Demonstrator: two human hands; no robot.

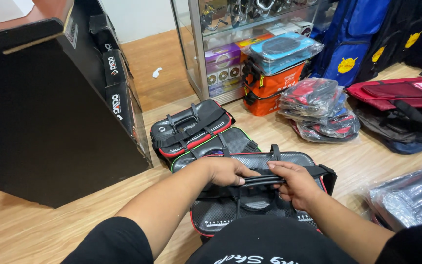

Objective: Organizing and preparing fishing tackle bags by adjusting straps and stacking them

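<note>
I have both hands on the black carry handles (264, 180) of the grey hard-shell case with red trim (255, 208), which lies flat on the wooden floor (35, 225) right below me. My left hand (228, 171) is clamped over the handles from the left, fingers curled around them; my right hand (296, 185) pinches them from the right, thumb on top. The handles' long axis runs left to right, straight between the two hands, and both are equally near. A green-trimmed case (230, 142) touches the far edge of mine, and a red-trimmed black case (191, 128) lies beyond it, near the black cabinet (50, 112). Wrapped bags (318, 110) sit farther off, by the glass showcase (221, 58).
</note>
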